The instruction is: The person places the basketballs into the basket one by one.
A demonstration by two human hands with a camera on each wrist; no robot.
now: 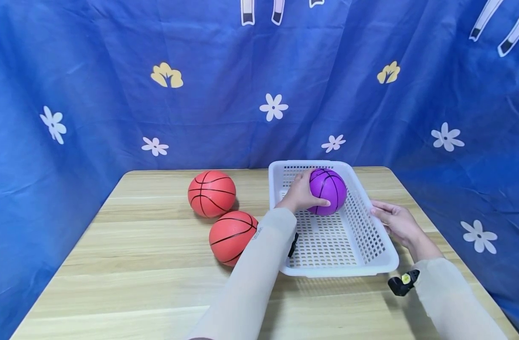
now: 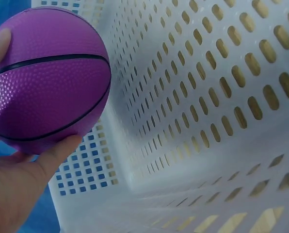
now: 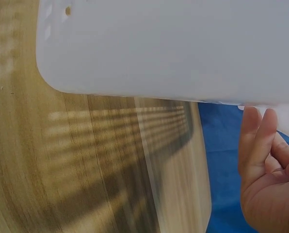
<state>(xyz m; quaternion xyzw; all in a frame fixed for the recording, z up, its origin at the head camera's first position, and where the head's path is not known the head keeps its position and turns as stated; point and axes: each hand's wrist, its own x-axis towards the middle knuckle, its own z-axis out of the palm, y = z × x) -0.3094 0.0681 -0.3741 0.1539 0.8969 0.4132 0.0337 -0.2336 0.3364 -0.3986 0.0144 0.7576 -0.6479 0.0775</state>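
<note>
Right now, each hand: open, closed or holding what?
Left hand: holding the purple ball.
Right hand: touching the white basket; grip on it cannot be told.

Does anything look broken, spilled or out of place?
Nothing stands out. The white basket, the purple ball in the left hand and the farther red ball look undamaged; a sleeve partly hides the nearer red ball.

"Where does the head view look from?"
"Above the near side, well back, down and forward over the table (image 1: pixel 136 264) to the far curtain (image 1: pixel 216 123)."
"And the wrist views?"
"Left looks close into the basket (image 1: pixel 333 272); right looks from its near right corner, close, at its outside."
"Shared?"
"Head and left wrist both see the purple ball (image 1: pixel 330 189) inside."
</note>
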